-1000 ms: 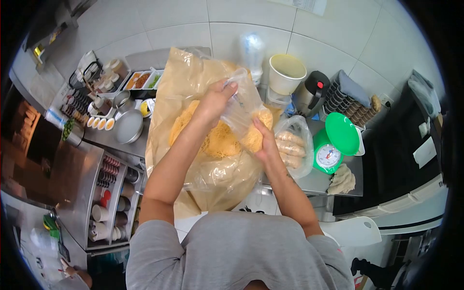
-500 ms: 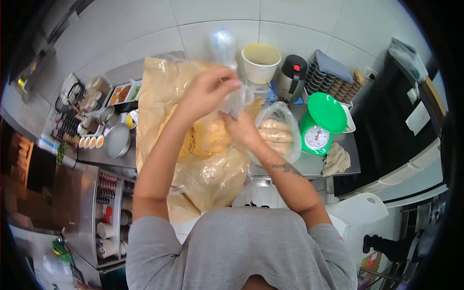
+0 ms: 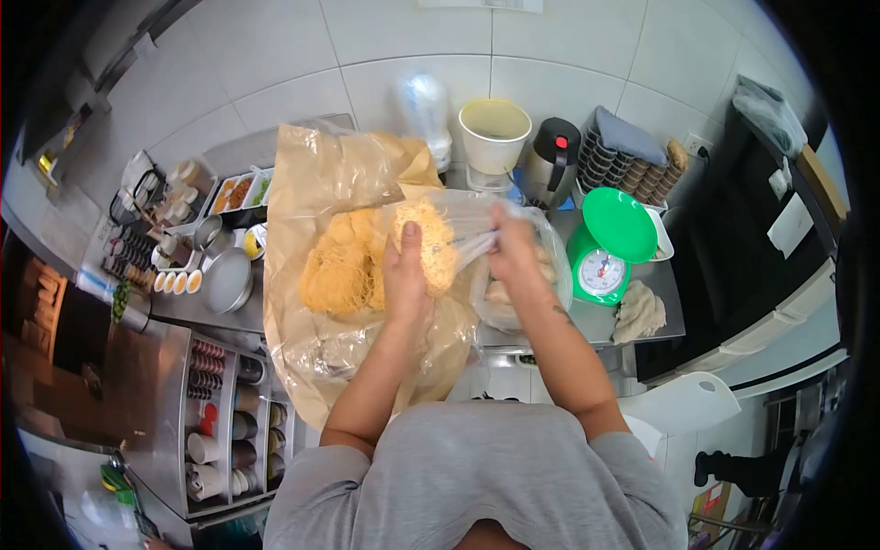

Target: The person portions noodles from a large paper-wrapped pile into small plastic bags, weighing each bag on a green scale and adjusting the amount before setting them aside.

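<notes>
My left hand is wrapped round the noodle-filled end of a clear plastic bag, thumb on top. My right hand grips the gathered, empty end of that bag, pulled out to the right. Loose yellow noodles lie on brown paper with clear plastic, left of my left hand. Behind and below my right hand, an open plastic bag holds several filled portions. A green scale stands right of it.
A white tub, a thermos and stacked dark cups line the wall. Metal bowls, halved eggs and trays of toppings are at left. A cloth lies at the right edge. Someone's dark-clothed leg shows at lower right.
The small bag now holds noodles. My left hand has come down and closed round its filled part. My right hand has moved right and up, stretching the bag's end.
</notes>
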`<move>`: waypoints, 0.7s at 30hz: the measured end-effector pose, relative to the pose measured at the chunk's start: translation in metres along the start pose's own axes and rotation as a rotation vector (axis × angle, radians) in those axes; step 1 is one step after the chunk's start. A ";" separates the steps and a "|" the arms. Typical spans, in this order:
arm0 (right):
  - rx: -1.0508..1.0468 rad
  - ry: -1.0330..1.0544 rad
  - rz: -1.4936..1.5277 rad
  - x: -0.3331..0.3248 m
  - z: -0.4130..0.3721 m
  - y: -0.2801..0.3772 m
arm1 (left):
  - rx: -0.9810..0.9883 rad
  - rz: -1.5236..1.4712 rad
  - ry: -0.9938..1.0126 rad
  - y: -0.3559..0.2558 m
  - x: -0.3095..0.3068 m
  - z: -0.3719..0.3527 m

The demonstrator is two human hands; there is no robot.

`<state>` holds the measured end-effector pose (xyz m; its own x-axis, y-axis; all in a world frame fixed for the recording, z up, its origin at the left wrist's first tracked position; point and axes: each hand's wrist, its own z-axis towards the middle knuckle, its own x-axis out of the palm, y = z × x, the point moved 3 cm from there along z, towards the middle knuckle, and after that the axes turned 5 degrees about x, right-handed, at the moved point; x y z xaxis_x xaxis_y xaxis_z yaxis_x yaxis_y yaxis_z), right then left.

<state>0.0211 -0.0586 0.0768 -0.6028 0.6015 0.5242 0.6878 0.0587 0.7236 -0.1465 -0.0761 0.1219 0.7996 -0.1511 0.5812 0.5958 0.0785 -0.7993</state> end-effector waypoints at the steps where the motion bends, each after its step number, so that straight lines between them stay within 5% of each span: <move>1: -0.362 -0.058 -0.091 -0.022 0.004 0.021 | -0.019 -0.012 0.004 0.004 -0.010 0.005; 2: -0.722 -0.116 -0.181 -0.029 -0.011 0.036 | -0.041 -0.022 0.005 0.005 -0.014 0.006; 5: -1.308 -0.183 -0.727 -0.017 -0.096 0.065 | 0.024 0.217 -0.088 0.007 -0.016 0.001; 7: -1.230 0.194 -0.859 0.012 -0.122 0.033 | 0.096 0.611 0.002 0.027 -0.016 -0.005; 9: -0.705 0.433 -0.377 0.029 -0.113 -0.015 | 0.134 0.755 0.123 0.029 -0.004 -0.019; 11: -0.466 0.501 -0.118 0.029 -0.112 -0.025 | 0.140 0.657 0.253 0.001 0.021 -0.038; 14: -0.150 0.577 0.050 0.017 -0.105 -0.036 | 0.457 0.750 0.305 0.007 0.022 -0.039; 21: -0.269 0.407 0.144 0.006 -0.099 -0.034 | 0.216 0.505 0.317 0.043 0.014 -0.022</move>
<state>-0.0464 -0.1362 0.0998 -0.6553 0.2258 0.7209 0.6792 -0.2417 0.6931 -0.1111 -0.0971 0.0927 0.9447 -0.3253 0.0406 0.1792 0.4085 -0.8950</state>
